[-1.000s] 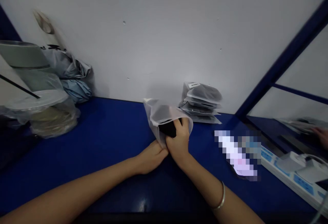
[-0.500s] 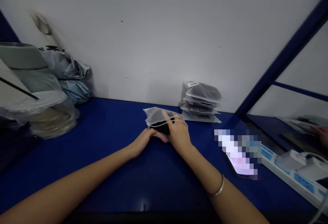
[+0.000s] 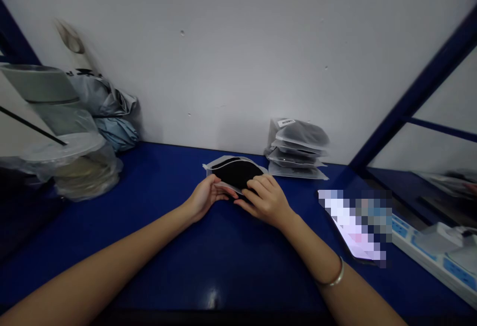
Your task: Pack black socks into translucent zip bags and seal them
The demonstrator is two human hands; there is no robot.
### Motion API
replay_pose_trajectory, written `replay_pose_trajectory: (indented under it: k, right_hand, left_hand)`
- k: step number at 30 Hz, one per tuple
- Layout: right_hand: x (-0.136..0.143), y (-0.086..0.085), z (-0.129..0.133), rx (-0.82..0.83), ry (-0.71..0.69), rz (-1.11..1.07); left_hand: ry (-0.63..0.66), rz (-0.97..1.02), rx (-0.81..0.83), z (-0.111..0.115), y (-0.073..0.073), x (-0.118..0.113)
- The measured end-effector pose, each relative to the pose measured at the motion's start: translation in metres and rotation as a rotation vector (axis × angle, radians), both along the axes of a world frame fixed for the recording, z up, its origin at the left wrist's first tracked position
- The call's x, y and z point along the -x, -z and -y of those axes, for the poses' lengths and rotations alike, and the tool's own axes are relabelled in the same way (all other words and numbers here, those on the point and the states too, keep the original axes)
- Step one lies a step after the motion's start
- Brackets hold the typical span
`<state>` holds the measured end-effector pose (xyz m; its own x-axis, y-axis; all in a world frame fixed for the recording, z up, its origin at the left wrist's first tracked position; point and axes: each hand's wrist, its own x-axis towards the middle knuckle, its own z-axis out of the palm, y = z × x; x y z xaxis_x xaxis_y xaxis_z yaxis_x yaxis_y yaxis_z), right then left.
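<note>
A frosted plastic bag (image 3: 223,161) with a black item (image 3: 234,173) inside lies before me on the blue table, its mouth parted toward me. My left hand (image 3: 204,198) grips the bag's near left edge, thumb on top and fingers beneath. On the right, my right hand (image 3: 269,200) has its curled fingers at the bag's near right edge, pinching it. A bit of orange-red shows under the bag between the hands. What exactly the black item is, I cannot tell.
Several filled frosted bags (image 3: 298,149) are stacked against the wall. A lit phone (image 3: 348,226) and a white power strip (image 3: 425,249) lie to the right. On the left stand a lidded cup (image 3: 63,147) in plastic, a grey-green container (image 3: 40,85) and a folded umbrella (image 3: 117,133).
My right hand has drawn back from inside the bag's mouth to its near right edge. The bag's opening now shows more of the black item. The view has shifted slightly left.
</note>
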<state>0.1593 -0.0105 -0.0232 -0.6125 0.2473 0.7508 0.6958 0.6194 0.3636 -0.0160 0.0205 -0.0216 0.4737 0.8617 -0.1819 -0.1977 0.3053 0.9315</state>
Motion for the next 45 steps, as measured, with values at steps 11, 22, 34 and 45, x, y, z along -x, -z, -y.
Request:
replay_pose_trajectory:
  k: [11, 22, 34, 45]
  right_hand:
    - [0.004, 0.005, -0.005, 0.130, 0.338, -0.062]
    - [-0.002, 0.003, -0.005, 0.122, 0.447, -0.044]
    - [0.003, 0.000, 0.001, 0.281, 0.269, -0.103]
    - [0.001, 0.009, -0.005, 0.471, 0.219, -0.103]
  left_hand:
    - [0.045, 0.069, 0.092, -0.007, 0.000, 0.002]
    - [-0.287, -0.670, -0.922, -0.012, 0.000, 0.018]
    - [-0.363, -0.600, -1.239, -0.023, 0.003, 0.022]
    - [-0.235, -0.365, -1.197, -0.007, 0.012, 0.008]
